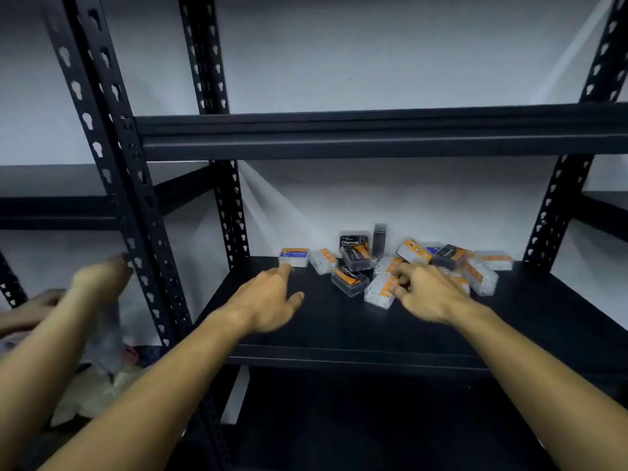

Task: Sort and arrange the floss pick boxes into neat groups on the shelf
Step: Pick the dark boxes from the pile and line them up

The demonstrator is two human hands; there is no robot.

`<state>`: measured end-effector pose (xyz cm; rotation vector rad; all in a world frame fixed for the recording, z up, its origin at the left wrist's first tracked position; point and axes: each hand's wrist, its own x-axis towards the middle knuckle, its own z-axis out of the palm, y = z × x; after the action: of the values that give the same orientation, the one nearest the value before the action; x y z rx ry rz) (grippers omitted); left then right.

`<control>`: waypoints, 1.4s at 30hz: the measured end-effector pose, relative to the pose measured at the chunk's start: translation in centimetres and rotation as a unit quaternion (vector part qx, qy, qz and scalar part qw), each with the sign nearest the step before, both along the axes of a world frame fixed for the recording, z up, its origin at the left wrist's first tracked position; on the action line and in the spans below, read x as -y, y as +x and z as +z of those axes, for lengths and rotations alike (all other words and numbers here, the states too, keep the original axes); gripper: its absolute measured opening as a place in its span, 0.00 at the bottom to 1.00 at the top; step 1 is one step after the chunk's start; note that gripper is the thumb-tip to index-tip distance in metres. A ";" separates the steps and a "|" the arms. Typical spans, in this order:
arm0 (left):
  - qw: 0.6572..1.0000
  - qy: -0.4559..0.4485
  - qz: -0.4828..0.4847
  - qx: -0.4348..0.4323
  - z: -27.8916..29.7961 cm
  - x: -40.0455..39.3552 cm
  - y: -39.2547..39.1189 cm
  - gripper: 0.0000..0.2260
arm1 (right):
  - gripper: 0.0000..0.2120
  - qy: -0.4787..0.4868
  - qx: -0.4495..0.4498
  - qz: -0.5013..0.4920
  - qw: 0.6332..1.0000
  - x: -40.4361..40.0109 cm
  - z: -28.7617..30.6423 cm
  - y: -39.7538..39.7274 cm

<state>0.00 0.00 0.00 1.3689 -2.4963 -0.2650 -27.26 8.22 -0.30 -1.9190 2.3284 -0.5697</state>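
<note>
Both forearms reach in over the shelf (306, 321): left hand (268, 304) spread open and empty, right hand (424, 294) pinching a clear orange-label box (379, 294) off the jumbled pile (407, 263) (probably starting a group).

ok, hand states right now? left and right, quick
Left hand: open, fingers spread, holding nothing, reaching toward the blue-label box.
Right hand: fingers curled at a clear orange-label box; a firm grip cannot be told.

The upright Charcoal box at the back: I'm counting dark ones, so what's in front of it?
A tilted dark Charcoal box leans against the upright Charcoal box, hiding its lower part; anything behind is unseen.
</note>
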 end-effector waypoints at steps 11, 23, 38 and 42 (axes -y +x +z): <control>0.997 0.038 0.060 -0.022 -3.6 6.2 -5.5 0.28 | 0.19 -0.006 -0.019 0.062 0.998 9.9 -2.3 -4.2; 0.995 0.091 0.048 0.013 -6.0 12.6 -12.0 0.34 | 0.15 -0.001 0.007 0.080 0.997 16.5 -3.9 -7.7; 0.985 0.166 -0.007 0.044 -8.1 18.1 -16.4 0.42 | 0.25 0.027 -0.113 0.128 0.985 20.7 -3.6 -6.3; 0.985 0.169 -0.001 0.033 -8.6 18.5 -16.3 0.48 | 0.30 0.111 -0.282 0.215 0.928 21.9 -1.7 -5.8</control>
<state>-16.34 -18.52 -8.60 1.5208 -2.5922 -0.6823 -33.04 -13.67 -1.96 -2.6052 1.9766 0.3149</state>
